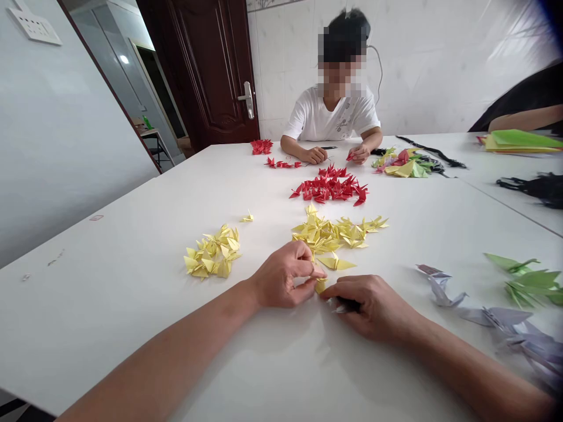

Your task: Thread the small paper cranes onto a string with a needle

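Yellow paper cranes lie in a loose heap (212,253) on the white tabletop (109,305) at far left, a lone yellow crane (247,218) just beyond it, as you reach in from the near edge with both forearms. Your left hand (281,275) comes next, thumb and forefinger pinched together on a small yellow paper crane (319,285). That crane sits between your two hands, just right of the left fingertips, and is so covered by fingers that its long axis cannot be told; the left hand is the one clearly gripping it. A larger heap of yellow cranes (329,233) spreads just beyond, nearly touching those fingers, with a heap of red paper cranes (329,185) farther on. Your right hand (373,308) closes in from the right, fingers curled together over a dark item (347,305), too hidden to name, its fingertips right beside the yellow crane. Across the tabletop, a seated co-worker (334,111) in a white T-shirt holds both hands near a short row of red cranes (284,164). At right lie lavender paper cranes (497,316) and green paper cranes (528,284), while a second person's forearm (523,118) rests beyond, near a stack of green and yellow paper (521,142).
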Demonstrator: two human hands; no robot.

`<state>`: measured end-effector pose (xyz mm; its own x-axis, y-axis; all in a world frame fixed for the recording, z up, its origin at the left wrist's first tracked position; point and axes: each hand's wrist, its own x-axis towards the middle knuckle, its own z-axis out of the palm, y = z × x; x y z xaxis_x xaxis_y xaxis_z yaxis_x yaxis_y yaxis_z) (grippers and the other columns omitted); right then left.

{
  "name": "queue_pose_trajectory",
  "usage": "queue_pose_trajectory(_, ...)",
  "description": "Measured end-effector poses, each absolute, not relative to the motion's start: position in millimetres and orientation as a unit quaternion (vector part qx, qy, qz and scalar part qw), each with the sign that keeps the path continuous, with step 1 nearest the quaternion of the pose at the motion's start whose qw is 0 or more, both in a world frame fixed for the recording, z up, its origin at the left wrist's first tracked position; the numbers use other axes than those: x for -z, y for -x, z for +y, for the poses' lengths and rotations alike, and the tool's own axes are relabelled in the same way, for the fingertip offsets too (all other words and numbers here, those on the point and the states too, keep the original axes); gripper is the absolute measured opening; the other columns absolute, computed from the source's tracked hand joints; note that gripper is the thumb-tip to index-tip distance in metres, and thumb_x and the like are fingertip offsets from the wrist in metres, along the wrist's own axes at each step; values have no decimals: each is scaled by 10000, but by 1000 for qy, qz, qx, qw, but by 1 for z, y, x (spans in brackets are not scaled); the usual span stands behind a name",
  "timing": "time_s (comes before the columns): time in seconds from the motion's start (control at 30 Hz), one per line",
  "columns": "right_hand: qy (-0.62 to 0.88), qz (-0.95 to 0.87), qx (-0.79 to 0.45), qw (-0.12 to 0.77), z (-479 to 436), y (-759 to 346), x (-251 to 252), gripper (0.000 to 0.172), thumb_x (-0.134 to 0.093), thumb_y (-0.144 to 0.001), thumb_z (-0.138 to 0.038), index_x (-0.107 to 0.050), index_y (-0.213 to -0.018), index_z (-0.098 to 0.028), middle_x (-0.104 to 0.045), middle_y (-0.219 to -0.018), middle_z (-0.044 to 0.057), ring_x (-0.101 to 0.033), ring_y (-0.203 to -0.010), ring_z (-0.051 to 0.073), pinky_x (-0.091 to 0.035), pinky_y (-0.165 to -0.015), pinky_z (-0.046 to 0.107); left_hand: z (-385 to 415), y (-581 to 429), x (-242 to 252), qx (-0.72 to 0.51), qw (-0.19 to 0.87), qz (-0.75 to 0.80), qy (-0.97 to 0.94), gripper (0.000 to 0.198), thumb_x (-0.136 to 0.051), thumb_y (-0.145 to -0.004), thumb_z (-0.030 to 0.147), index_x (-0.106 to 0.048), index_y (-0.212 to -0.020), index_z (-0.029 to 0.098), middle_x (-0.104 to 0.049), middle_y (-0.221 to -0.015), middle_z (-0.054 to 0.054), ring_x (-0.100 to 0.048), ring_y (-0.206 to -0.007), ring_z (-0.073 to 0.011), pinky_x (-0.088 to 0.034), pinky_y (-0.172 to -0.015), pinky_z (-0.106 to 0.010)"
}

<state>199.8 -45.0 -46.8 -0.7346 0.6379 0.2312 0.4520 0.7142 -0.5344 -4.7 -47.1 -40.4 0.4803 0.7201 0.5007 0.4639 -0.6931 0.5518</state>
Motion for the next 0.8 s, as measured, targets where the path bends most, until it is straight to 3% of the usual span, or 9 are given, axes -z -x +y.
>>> queue_pose_trajectory(0.27,239,-922,-233,194,-43,-202,45,438,-418,-580,-38,-720,-854,-197,-611,-613,13,-525,-518,119,-363,-495,213,-42,6,46,-300,150,384,-860,163,-582,-754,209,-708,-849,170,-527,-810,-60,-529,-739,-156,-457,-659,-270)
queue_pose_trajectory(0.43,251,-890,-314,215,-43,-203,42,327,-416,-584,-78,-690,-722,-191,-620,-584,2,-528,-506,116,-391,-483,206,-42,6,44,-296,148,416,-847,154,-561,-780,216,-692,-838,161,-524,-795,-50,-532,-723,-147,-460,-673,-266)
queue_pose_trajectory(0.67,340,-873,-250,247,-41,-202,52,307,-444,-655,-79,-682,-815,-186,-646,-659,4,-558,-569,123,-419,-537,213,-41,5,45,-348,139,404,-834,116,-555,-774,193,-661,-790,150,-544,-728,-35,-522,-668,-130,-457,-641,-250)
queue_pose_trajectory(0.8,385,-850,-252,256,-44,-198,50,185,-477,-682,-114,-646,-713,-183,-610,-609,-12,-517,-537,113,-418,-525,206,-43,1,44,-432,135,420,-787,51,-565,-760,173,-610,-736,164,-537,-661,-1,-494,-590,-99,-441,-560,-215)
